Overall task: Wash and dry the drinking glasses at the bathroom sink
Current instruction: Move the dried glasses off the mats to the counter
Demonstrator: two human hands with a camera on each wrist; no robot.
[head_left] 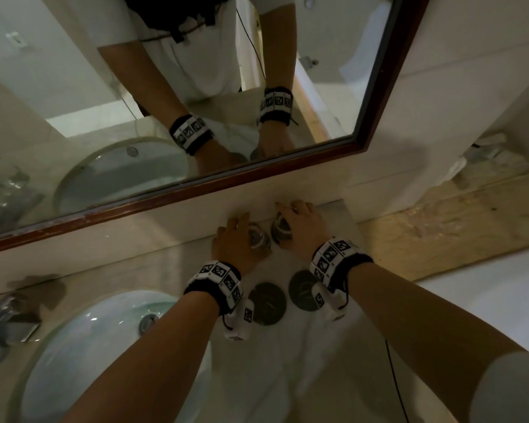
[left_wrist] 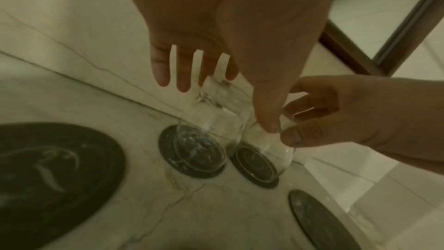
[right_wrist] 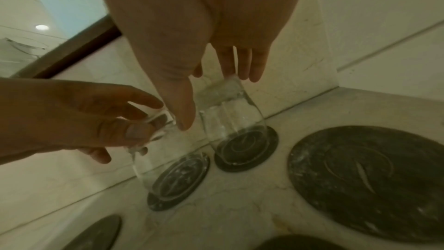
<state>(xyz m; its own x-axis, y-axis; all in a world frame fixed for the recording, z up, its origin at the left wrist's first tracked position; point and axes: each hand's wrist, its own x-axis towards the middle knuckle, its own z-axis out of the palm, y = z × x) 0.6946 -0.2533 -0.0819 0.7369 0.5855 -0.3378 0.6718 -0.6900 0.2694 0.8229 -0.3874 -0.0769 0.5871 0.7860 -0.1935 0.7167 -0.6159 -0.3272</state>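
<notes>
Two clear drinking glasses stand mouth-down on dark round coasters on the marble table, close to the back wall under the mirror and to the right of the sink. The left glass sits on the left coaster, the right glass on the right coaster, and the two glasses stand just beside each other. The left hand reaches over the left glass with its fingers stretched past the upturned base and its thumb down between the two glasses; the right wrist view shows thumb and fingers curled round the upper part of that glass. The right hand comes down over the right glass, fingers behind the upturned base and thumb in front of it, closed about the glass. Nearer the person than the glasses, two more coasters lie bare on the table, side by side. Left of the sink a chrome tap shows, blurred.
</notes>
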